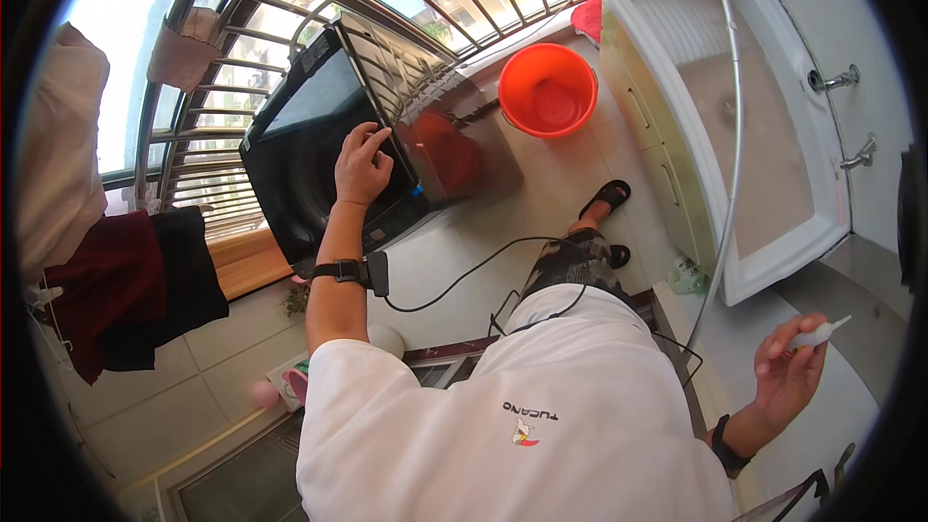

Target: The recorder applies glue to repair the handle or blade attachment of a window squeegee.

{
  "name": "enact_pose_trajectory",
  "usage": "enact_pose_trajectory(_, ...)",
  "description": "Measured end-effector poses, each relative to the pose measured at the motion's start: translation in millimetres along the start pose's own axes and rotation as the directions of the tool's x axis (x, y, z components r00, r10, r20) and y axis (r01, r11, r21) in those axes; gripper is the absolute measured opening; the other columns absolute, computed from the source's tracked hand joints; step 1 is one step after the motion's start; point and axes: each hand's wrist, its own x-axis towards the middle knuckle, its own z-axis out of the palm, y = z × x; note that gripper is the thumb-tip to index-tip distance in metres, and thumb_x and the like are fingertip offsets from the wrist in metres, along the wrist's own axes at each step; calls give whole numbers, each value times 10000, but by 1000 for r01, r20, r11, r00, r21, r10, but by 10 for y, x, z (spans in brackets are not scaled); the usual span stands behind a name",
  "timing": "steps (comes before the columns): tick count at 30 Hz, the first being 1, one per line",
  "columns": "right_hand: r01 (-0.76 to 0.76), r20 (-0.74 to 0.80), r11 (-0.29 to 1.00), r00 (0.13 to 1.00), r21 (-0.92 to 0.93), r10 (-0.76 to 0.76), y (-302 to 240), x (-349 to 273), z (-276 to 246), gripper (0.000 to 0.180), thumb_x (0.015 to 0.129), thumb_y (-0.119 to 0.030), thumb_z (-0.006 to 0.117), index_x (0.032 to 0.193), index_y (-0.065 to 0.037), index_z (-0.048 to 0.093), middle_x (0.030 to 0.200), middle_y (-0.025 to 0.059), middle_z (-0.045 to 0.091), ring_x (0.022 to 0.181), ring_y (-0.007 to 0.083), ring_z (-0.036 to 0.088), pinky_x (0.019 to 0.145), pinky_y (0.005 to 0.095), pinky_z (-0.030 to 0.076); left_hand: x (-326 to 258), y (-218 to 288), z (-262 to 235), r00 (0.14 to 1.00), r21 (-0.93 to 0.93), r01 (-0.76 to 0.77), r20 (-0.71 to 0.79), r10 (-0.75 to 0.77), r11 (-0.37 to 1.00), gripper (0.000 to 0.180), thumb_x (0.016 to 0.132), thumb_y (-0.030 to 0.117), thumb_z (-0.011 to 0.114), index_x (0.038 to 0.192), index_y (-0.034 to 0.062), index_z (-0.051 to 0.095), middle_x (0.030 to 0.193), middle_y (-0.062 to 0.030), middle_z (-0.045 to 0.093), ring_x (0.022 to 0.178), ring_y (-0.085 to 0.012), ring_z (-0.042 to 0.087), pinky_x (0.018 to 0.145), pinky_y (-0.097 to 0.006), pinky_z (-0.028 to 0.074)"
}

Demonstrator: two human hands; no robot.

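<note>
My left hand [362,164] is stretched over the dark glossy lid [319,130] of a washing machine [440,126]. Its fingers are bent and a little apart, with the fingertips at the lid's edge nearest the machine's shiny side. Out at the lower right, my right hand [791,367] is closed around a small white squeeze bottle [814,333]. The bottle's thin nozzle points up and to the right, away from my fingers. Part of the bottle is hidden in my grip.
An orange-red bucket [548,92] stands on the tiled floor beside the washing machine. To the right are a white sink [831,203] with a pale hose [737,135] across it and wall taps [858,153]. Clothes [116,280] hang at the left. A black cable [464,275] runs from my left arm.
</note>
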Motion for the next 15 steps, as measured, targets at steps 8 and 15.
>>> enact_pose_trajectory(8,-31,36,999,999,-41,33,-32,86,155,358,1022,-331,572,1172,-22,472,822,140,585,594,165,526,532,258,465,-220,-32,352,970,79,-202,154,188,976,262,943,277,613,1133,158,748,1382,-49,594,1416,-253,408,1214,-510,184)
enact_pose_trajectory(15,-10,21,996,1000,-87,12,-61,-6,213,354,1028,-337,561,1165,-20,479,817,145,603,604,175,546,536,261,466,-193,103,478,980,75,-168,121,158,983,273,944,347,605,1067,160,761,1355,-35,609,1425,-266,391,1219,-516,150)
